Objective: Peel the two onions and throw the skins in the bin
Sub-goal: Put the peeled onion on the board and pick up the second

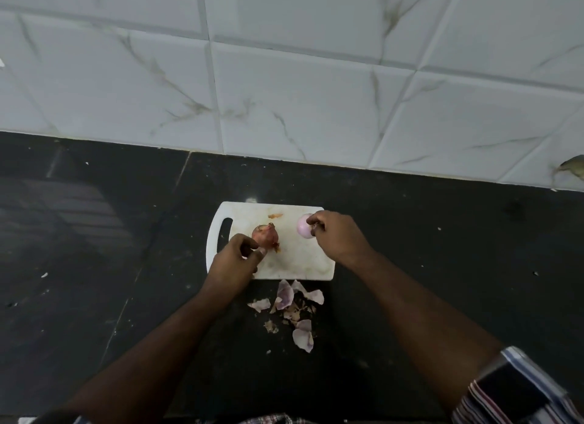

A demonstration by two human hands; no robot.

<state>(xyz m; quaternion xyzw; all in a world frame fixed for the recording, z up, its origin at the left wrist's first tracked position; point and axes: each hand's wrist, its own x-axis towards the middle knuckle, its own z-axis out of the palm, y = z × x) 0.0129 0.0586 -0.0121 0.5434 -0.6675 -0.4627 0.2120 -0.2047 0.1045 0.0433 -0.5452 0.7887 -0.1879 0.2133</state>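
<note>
A white cutting board (294,259) lies on the black counter. On its left half sits an unpeeled reddish onion (264,236) with dry skin. My left hand (235,259) is right beside it, fingers curled, fingertips touching its near side. At the board's far right a peeled pale pink onion (302,227) is held by the curled fingertips of my right hand (335,237). A heap of pink and brown onion skins (292,310) lies on the counter just in front of the board.
The black stone counter (94,249) runs left and right of the board. A white tiled wall (284,76) rises behind it. A small scrap of skin (275,215) lies at the board's far edge. No bin is in view.
</note>
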